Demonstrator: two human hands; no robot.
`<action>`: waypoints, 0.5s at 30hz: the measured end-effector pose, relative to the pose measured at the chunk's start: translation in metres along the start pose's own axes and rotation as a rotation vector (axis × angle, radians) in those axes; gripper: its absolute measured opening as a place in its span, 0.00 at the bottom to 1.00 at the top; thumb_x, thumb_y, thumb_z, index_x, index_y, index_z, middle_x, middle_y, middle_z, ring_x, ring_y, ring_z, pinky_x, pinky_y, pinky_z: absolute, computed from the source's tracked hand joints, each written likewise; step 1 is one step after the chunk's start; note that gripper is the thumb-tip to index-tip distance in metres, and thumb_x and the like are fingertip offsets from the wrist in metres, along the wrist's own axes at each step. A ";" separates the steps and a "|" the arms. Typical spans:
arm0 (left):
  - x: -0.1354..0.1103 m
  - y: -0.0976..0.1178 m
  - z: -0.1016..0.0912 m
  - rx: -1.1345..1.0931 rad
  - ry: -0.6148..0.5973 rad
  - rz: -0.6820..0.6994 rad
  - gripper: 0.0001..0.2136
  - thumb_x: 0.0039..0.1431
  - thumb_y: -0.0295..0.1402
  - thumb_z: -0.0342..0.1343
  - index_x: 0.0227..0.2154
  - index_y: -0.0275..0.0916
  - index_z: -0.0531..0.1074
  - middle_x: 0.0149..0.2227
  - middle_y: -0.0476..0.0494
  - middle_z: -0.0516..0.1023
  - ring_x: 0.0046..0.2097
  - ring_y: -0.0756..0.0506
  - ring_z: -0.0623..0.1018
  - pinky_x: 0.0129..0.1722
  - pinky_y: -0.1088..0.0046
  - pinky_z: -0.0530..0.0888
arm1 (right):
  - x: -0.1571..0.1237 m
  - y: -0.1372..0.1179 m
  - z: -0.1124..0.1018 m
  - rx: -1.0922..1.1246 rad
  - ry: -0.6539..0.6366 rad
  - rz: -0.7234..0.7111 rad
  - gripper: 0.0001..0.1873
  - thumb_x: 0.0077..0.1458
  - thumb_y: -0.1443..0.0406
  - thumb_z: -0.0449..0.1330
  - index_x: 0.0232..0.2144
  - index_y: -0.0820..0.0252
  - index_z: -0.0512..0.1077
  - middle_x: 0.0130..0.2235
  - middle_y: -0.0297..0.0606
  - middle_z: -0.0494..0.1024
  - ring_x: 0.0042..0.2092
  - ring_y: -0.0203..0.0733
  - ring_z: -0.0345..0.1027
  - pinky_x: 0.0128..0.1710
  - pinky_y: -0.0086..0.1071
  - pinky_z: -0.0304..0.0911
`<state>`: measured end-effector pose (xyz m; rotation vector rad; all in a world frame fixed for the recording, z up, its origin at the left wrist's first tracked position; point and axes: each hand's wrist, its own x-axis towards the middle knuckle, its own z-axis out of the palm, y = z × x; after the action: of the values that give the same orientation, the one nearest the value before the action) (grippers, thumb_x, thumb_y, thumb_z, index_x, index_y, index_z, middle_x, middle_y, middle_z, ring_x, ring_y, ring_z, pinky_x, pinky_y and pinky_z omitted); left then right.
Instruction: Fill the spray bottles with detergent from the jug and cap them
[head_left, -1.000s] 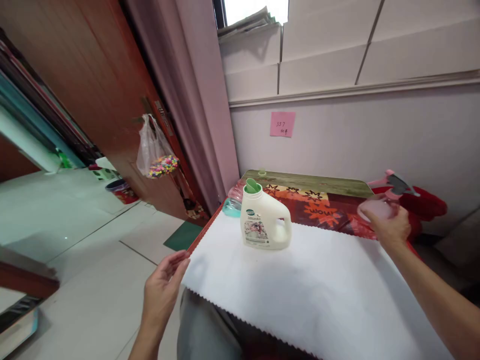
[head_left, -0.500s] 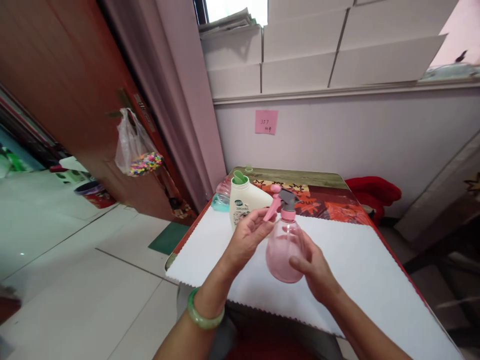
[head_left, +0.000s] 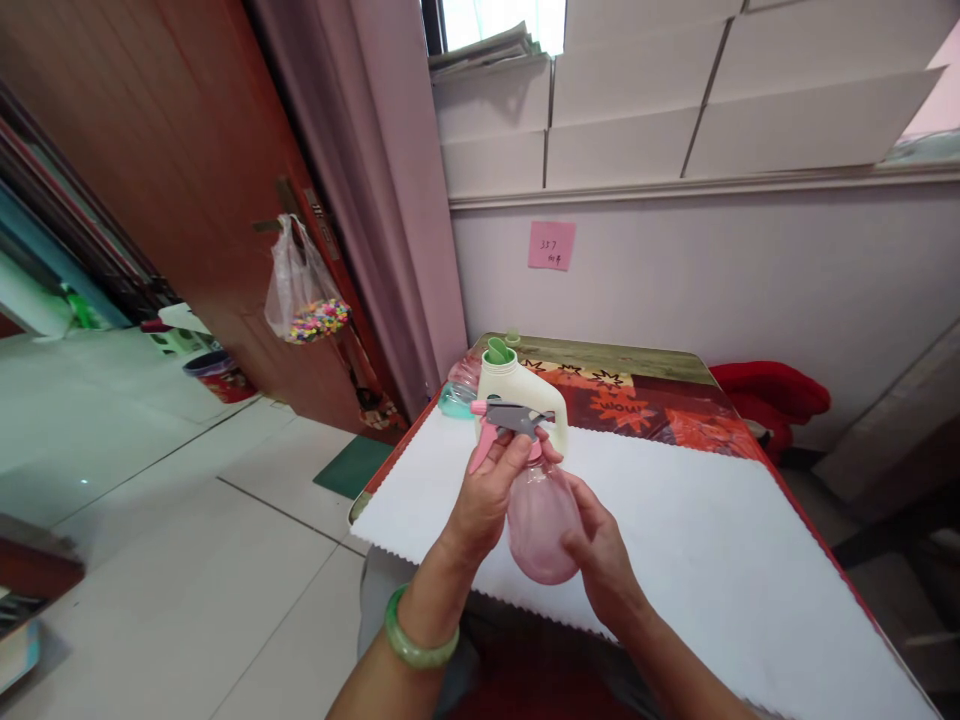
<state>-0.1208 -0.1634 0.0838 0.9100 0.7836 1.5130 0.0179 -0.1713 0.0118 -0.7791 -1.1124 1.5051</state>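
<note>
Over the near part of the table I hold a pink spray bottle with a grey and pink trigger head, slightly tilted. My left hand is closed around its neck and collar, just under the spray head. The nozzle points left. My right hand wraps the right side of the bottle's round body, thumb at the front. Right behind stands a cream jug with a handle and a green spout in its open mouth; the spray head hides part of it.
A white mat covers most of the table, over a red patterned cloth. Clear plastic items lie left of the jug, and a small green cap behind it. A bag of colourful beads hangs from the door handle.
My left hand has gone from the trigger to the bottle's neck. The spray head has turned so its nozzle points left, and the bottle is a little lower. The camera view has shifted left.
</note>
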 end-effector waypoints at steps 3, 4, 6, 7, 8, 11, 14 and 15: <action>-0.001 0.002 -0.004 -0.107 -0.077 0.094 0.15 0.61 0.45 0.63 0.39 0.37 0.79 0.34 0.42 0.79 0.44 0.39 0.81 0.52 0.57 0.74 | -0.004 0.004 -0.001 0.293 -0.139 0.359 0.46 0.52 0.29 0.52 0.55 0.56 0.72 0.54 0.50 0.80 0.50 0.54 0.78 0.38 0.39 0.75; -0.002 0.003 -0.005 -0.128 -0.122 0.114 0.15 0.61 0.45 0.63 0.39 0.37 0.79 0.34 0.42 0.79 0.44 0.39 0.81 0.53 0.56 0.74 | -0.005 0.008 -0.001 0.381 -0.277 0.534 0.51 0.51 0.26 0.46 0.55 0.58 0.73 0.50 0.52 0.82 0.44 0.52 0.80 0.30 0.36 0.74; -0.002 0.004 -0.007 -0.145 -0.203 0.114 0.15 0.62 0.45 0.61 0.39 0.37 0.79 0.32 0.42 0.78 0.44 0.38 0.80 0.54 0.53 0.73 | -0.008 0.018 -0.002 0.558 -0.579 0.821 0.62 0.42 0.21 0.39 0.54 0.62 0.72 0.43 0.52 0.83 0.30 0.45 0.79 0.18 0.28 0.65; -0.002 0.005 -0.009 -0.143 -0.236 0.106 0.15 0.62 0.46 0.61 0.40 0.37 0.79 0.32 0.41 0.77 0.45 0.37 0.80 0.54 0.52 0.72 | -0.009 0.023 -0.002 0.657 -0.680 0.903 0.66 0.37 0.19 0.37 0.54 0.63 0.71 0.41 0.52 0.84 0.24 0.40 0.75 0.14 0.26 0.61; -0.003 0.004 -0.011 -0.133 -0.267 0.100 0.16 0.62 0.46 0.61 0.41 0.37 0.79 0.32 0.41 0.77 0.45 0.36 0.80 0.55 0.51 0.72 | -0.010 0.028 -0.002 0.752 -0.726 0.944 0.69 0.33 0.18 0.37 0.55 0.63 0.71 0.40 0.51 0.84 0.20 0.35 0.70 0.12 0.23 0.56; -0.005 0.003 -0.019 -0.048 -0.346 0.093 0.18 0.63 0.47 0.59 0.43 0.36 0.79 0.33 0.38 0.78 0.47 0.35 0.79 0.56 0.51 0.70 | -0.011 0.036 0.002 0.930 -0.671 0.968 0.65 0.36 0.19 0.44 0.55 0.63 0.69 0.40 0.51 0.84 0.15 0.26 0.59 0.08 0.19 0.42; -0.009 0.002 -0.026 0.068 -0.395 0.046 0.17 0.66 0.45 0.57 0.42 0.35 0.80 0.39 0.34 0.81 0.50 0.34 0.79 0.56 0.52 0.70 | -0.009 0.032 0.004 0.970 -0.625 1.007 0.54 0.45 0.25 0.52 0.52 0.64 0.70 0.37 0.51 0.84 0.17 0.25 0.56 0.10 0.15 0.32; -0.011 0.002 -0.027 0.087 -0.390 0.050 0.17 0.66 0.45 0.56 0.41 0.35 0.80 0.41 0.34 0.81 0.51 0.33 0.78 0.57 0.52 0.70 | -0.008 0.030 0.005 0.973 -0.618 1.017 0.51 0.46 0.27 0.55 0.51 0.64 0.70 0.36 0.51 0.83 0.17 0.24 0.56 0.11 0.15 0.31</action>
<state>-0.1455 -0.1739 0.0715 1.2511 0.5471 1.2940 0.0046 -0.1804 -0.0154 -0.1185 -0.1632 2.9269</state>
